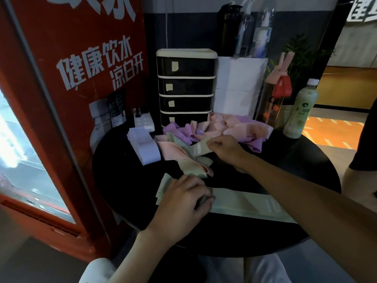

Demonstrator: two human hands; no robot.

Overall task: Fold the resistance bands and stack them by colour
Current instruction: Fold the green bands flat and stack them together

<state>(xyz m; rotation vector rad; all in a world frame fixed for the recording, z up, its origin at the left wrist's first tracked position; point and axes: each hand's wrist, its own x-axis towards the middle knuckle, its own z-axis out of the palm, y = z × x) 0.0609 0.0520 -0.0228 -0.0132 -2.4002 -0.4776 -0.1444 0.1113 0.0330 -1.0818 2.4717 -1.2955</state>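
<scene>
A loose heap of pink and purple resistance bands [216,127] lies at the back of the round black table [285,160]. My right hand [223,149] pinches the end of a pale green band [195,151] that trails down into a tangle with a pink one [173,152]. My left hand [183,203] presses flat on the left end of a long green band [244,203] laid across the table's front. A folded stack of lavender-white bands [144,146] sits at the left.
A black drawer unit [185,86] and a white box [238,84] stand behind the heap. Bottles [302,111] stand at the back right, a power strip [143,120] at the back left. A red vending cabinet [61,99] fills the left side.
</scene>
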